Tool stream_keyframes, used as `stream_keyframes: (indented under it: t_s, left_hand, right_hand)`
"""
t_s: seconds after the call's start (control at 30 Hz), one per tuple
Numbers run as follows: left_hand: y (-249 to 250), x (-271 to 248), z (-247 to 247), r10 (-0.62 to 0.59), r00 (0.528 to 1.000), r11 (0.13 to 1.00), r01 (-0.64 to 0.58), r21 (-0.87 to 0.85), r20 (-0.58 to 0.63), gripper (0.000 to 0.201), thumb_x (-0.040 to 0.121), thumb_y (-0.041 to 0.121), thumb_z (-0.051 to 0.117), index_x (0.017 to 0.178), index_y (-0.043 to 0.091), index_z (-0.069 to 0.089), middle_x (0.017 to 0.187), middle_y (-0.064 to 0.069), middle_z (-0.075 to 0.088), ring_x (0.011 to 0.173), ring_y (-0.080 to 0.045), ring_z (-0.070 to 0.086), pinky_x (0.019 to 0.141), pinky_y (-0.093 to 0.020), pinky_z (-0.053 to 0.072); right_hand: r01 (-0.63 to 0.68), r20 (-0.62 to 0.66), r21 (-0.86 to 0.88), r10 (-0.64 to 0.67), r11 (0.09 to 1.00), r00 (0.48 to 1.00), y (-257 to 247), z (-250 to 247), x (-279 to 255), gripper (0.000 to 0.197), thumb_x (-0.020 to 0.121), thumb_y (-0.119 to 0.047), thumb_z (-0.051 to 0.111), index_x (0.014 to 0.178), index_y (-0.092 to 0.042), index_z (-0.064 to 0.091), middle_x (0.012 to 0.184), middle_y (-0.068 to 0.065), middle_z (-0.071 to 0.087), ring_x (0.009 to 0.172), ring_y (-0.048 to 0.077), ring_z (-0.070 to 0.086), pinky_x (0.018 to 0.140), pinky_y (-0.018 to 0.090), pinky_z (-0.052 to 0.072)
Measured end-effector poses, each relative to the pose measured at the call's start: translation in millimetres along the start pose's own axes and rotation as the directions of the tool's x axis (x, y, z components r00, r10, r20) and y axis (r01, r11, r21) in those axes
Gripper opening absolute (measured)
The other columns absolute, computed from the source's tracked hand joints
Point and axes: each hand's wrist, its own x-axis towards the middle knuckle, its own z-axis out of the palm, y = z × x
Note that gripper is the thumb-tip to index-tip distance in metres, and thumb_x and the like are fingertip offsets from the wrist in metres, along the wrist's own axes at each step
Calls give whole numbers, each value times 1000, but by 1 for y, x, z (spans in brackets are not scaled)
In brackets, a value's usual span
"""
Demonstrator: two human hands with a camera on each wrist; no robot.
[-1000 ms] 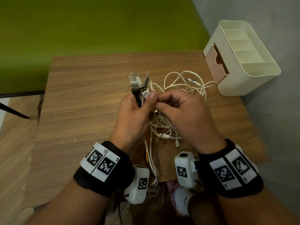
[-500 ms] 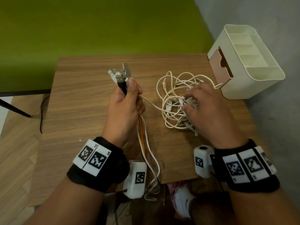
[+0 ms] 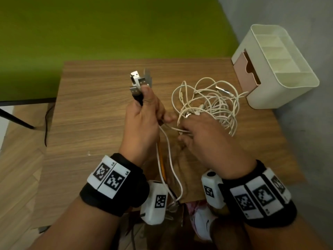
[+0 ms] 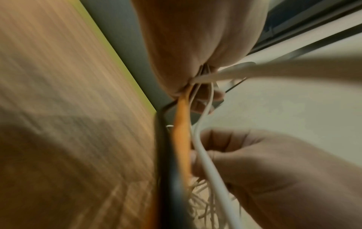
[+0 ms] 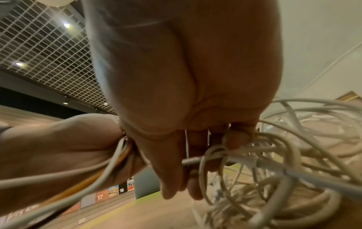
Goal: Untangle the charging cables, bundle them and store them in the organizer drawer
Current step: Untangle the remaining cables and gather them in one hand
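Cream organizer point(image 3: 281, 82), top compartments look bare, pink drawer point(image 3: 246, 69) w/ contents hidden. Left hand point(image 3: 142, 121) grips USB plugs point(image 3: 138, 82); right hand point(image 3: 207, 139) pinches white cable tangle point(image 3: 207, 103).

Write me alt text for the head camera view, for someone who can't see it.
Over a wooden table, a person's left hand grips a bunch of USB plugs upright while the right hand picks at a tangle of white charging cables. A cream desk organizer with a pink drawer stands at the table's far right corner.
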Motion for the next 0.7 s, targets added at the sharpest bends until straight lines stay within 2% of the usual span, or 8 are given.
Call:
stream_keyframes:
  t_s: [0.07,0.17,0.27,0.37,0.4,0.53,0.6,0.7]
  left_hand:
    - [4,1,-3,-30,999,998,28,-62,-28,46,101,49,27,65,20,33,53,4,25,42,-11,27,44,-26,31]
    - [11,7,-14,-82,995,993,76,-91,-62,46,102,50,27,67,21,30,54,5,19,43,-9,15,42,-19,18]
    - [14,10,-22,-73,996,997,73,-3,-44,43,103,44,36,66,23,29,53,7,21,43,-8,17,42,-20,19]
    - [10,7,-23,-61,998,980,57,190,15,35,96,34,59,68,22,40,50,11,30,41,-8,25,42,-22,25]
    - [9,5,-22,-66,996,968,51,245,53,30,90,32,66,69,21,47,50,11,35,41,-8,29,43,-23,27]
    - [7,-6,-5,-113,965,927,17,375,236,14,76,18,79,80,11,68,51,14,57,45,3,49,50,-16,39]
    - [6,-8,-1,-120,950,921,-3,389,289,19,74,11,82,87,5,71,61,12,69,58,4,61,59,-14,45]
    - [8,-8,-2,-142,939,884,-21,467,313,13,75,9,82,82,12,71,52,21,61,52,10,54,55,-8,39]
  right_hand:
    - [-37,-7,-10,37,999,999,6,-5,0,5,90,-25,64,92,-22,66,96,-7,63,100,20,51,89,42,40]
    - [-162,-64,1,162,987,985,19,-18,1,3,91,-27,65,90,-29,67,91,-16,60,102,16,52,98,51,38]
    - [-199,-75,128,210,971,975,25,-27,2,5,87,-34,72,88,-34,67,84,-24,54,95,6,52,98,42,42]
    - [-149,-65,429,195,891,979,17,-32,-1,8,83,-24,77,90,-27,74,91,-18,68,89,-3,60,77,8,45]
    - [-130,-69,497,189,858,980,15,-33,-2,9,83,-19,76,91,-24,75,91,-16,70,87,-6,61,71,5,43]
    - [-83,-140,544,189,835,972,11,-30,-2,11,86,-14,72,89,-25,74,83,-18,68,80,-10,61,65,3,42]
    - [-90,-169,520,205,850,964,12,-28,-2,14,85,-13,71,86,-27,72,80,-19,66,79,-9,60,63,4,42]
    - [-106,-187,533,239,839,953,11,-28,-3,14,82,-13,73,83,-27,73,77,-18,67,76,-8,61,62,5,43]
